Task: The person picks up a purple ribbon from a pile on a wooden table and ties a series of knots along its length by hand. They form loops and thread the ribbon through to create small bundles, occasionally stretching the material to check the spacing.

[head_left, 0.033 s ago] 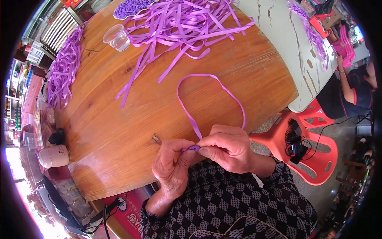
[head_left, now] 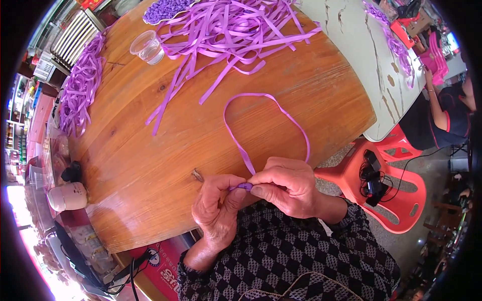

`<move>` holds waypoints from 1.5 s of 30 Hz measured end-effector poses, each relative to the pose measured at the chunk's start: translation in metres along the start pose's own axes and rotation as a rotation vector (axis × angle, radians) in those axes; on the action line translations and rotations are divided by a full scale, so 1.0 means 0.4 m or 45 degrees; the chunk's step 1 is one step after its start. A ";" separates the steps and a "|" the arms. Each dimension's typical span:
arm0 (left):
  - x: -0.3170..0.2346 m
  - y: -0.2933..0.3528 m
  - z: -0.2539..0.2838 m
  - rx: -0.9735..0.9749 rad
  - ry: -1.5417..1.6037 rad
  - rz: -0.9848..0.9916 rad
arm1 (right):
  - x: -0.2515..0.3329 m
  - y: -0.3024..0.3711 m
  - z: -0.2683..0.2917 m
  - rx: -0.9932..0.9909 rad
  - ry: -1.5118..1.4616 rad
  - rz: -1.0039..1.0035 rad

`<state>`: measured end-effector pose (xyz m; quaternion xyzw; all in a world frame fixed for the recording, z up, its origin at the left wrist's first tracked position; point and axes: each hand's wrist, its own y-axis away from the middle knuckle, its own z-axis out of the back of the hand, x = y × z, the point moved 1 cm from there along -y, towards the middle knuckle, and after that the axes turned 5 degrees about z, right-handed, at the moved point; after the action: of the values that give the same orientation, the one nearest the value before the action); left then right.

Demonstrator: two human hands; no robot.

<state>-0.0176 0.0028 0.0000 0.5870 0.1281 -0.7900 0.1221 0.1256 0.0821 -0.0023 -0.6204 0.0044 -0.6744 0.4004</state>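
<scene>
Near the table's front edge, my left hand (head_left: 218, 208) and my right hand (head_left: 288, 188) meet with their fingertips pinched. Between them is a small dark purple piece (head_left: 244, 186), partly covered by the fingers. A purple ribbon (head_left: 274, 98) rises from the right fingertips, loops over the table and comes back behind my right hand. Whether the ribbon passes through the piece is hidden. Farther off lies a heap of loose purple ribbons (head_left: 236, 30), beside a dish of small purple pieces (head_left: 168, 10).
A clear plastic cup (head_left: 147, 48) stands near the heap on the wooden table (head_left: 150, 170). More ribbons (head_left: 80, 85) hang at the left edge, above a pinkish jar (head_left: 68, 196). To the right, an orange stool (head_left: 346, 163) holds black adapters with cables. Another person's arm (head_left: 438, 108) shows beyond it.
</scene>
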 end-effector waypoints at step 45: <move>0.007 -0.007 -0.006 -0.065 -0.016 -0.320 | 0.007 0.034 -0.022 -0.138 -0.655 -0.612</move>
<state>-0.0171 0.0063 -0.0033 0.5581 0.2200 -0.7992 0.0379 0.1256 0.0671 -0.0088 -0.7736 -0.2067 -0.5698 0.1848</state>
